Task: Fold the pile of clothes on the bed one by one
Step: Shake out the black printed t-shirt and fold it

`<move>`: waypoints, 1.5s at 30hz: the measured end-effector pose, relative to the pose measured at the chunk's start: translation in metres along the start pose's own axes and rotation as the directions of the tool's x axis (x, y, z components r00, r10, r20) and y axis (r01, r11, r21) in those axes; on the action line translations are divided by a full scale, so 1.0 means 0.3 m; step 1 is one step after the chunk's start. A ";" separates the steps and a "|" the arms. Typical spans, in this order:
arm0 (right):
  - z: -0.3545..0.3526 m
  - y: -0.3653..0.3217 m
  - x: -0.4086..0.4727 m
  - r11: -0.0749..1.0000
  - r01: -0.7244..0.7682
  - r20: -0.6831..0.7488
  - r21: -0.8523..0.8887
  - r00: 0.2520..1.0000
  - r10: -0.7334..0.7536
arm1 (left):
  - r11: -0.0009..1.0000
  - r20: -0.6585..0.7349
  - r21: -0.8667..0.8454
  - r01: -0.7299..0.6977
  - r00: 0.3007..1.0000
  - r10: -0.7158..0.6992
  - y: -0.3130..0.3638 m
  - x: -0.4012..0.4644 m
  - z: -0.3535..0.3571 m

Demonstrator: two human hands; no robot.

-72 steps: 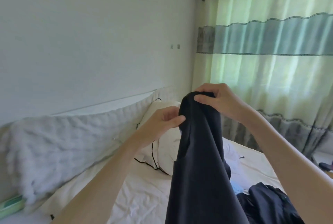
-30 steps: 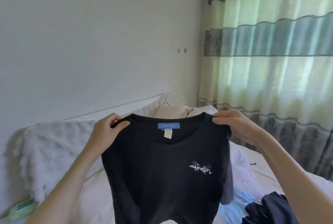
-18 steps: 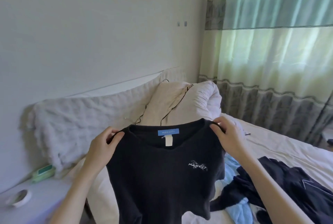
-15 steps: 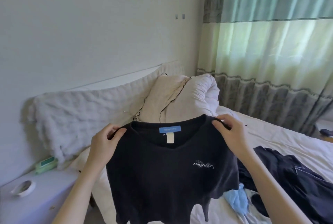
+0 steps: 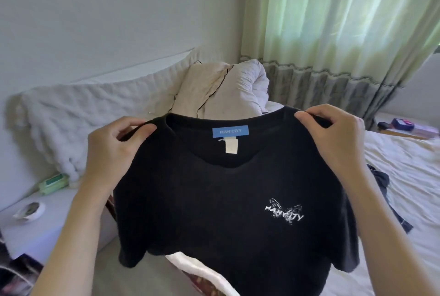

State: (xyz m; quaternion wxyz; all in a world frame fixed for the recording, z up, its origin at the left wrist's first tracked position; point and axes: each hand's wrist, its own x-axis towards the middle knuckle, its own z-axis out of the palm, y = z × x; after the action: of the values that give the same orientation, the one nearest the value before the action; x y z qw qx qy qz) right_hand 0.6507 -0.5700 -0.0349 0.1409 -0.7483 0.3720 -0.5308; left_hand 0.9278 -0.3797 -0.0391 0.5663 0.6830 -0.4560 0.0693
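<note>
Head cam: black T-shirt [image 5: 214,200] held up in the air, front facing the person, spread wide over the near edge of the bed [image 5: 402,176]. Left hand [image 5: 112,148] pinches the shirt's left shoulder seam betw. thumb and curled fingers; right hand [image 5: 338,138] pinches the right shoulder the same way. Blue neck label [image 5: 230,131] reads MAN CITY, white tag just below it; small white print [image 5: 284,212] on the chest, right side of view.

Shirt blocks most of the bed's middle. Behind the collar: cream pillow [image 5: 202,91] w/ black piping leaning upright, white quilt [image 5: 247,86] bunched just beside it. Fluffy white blanket [image 5: 83,115] draped along the headboard at left. Dark garment [image 5: 385,198] lies on the sheet at right, partly hidden by the right forearm. Green packet [image 5: 53,182] and small dish [image 5: 29,210] sit on the nightstand [image 5: 47,229] at left. Green striped curtain [image 5: 333,34] hangs behind; a few small items on a ledge far right, too blurred to tell.
</note>
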 end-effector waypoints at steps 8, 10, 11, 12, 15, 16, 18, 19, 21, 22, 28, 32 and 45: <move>0.250 0.220 0.053 0.991 0.011 0.137 -0.136 0.991 0.008 | 0.986 0.097 0.151 0.072 0.991 -0.087 -0.274 0.089 0.175; 0.380 0.326 0.087 0.990 0.001 0.263 -0.141 0.964 0.036 | 0.959 0.155 0.276 0.072 0.981 -0.118 -0.413 0.144 0.266; 0.457 0.388 0.106 0.987 0.011 0.313 -0.161 0.949 0.040 | 0.936 0.186 0.347 0.059 0.974 -0.131 -0.491 0.175 0.319; 0.536 0.451 0.124 0.983 0.024 0.360 -0.181 0.932 0.043 | 0.908 0.218 0.418 0.032 0.967 -0.135 -0.570 0.200 0.375; 0.823 0.667 0.174 0.970 0.043 0.504 -0.241 0.859 0.087 | 0.799 0.322 0.600 -0.048 0.929 -0.185 -0.842 0.275 0.564; 0.920 0.738 0.179 0.965 0.036 0.540 -0.260 0.834 0.114 | 0.769 0.353 0.636 -0.070 0.912 -0.209 -0.935 0.295 0.624; 1.109 0.876 0.182 0.961 0.007 0.575 -0.278 0.802 0.160 | 0.716 0.387 0.691 -0.100 0.887 -0.251 -1.117 0.330 0.734; 1.201 0.943 0.179 0.961 -0.013 0.575 -0.278 0.799 0.177 | 0.691 0.384 0.716 -0.103 0.884 -0.266 -1.204 0.344 0.785; 1.369 1.064 0.163 0.961 -0.051 0.563 -0.272 0.802 0.202 | 0.654 0.353 0.750 -0.102 0.898 -0.264 -1.358 0.355 0.878; 1.446 1.120 0.148 0.959 -0.064 0.556 -0.275 0.804 0.212 | 0.639 0.340 0.762 -0.106 0.905 -0.256 -1.429 0.354 0.922; 1.801 1.415 0.036 0.932 -0.123 0.578 -0.341 0.754 0.311 | 0.587 0.329 0.806 -0.074 0.881 -0.340 -1.783 0.307 1.141; 1.949 1.534 -0.028 0.912 -0.115 0.559 -0.394 0.758 0.337 | 0.650 0.336 0.760 0.000 0.855 -0.394 -1.948 0.316 1.248; 2.039 1.235 -0.619 0.942 0.205 0.842 -0.264 0.526 0.121 | 0.409 0.057 0.587 0.699 0.468 -0.882 -2.203 0.025 0.968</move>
State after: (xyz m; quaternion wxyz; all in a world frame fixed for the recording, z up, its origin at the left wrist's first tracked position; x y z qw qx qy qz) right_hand 1.0204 -0.8048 -0.6302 0.1631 -0.9323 0.3212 -0.0321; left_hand 1.2731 -0.6646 -0.6054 0.2428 0.9341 -0.1302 -0.2269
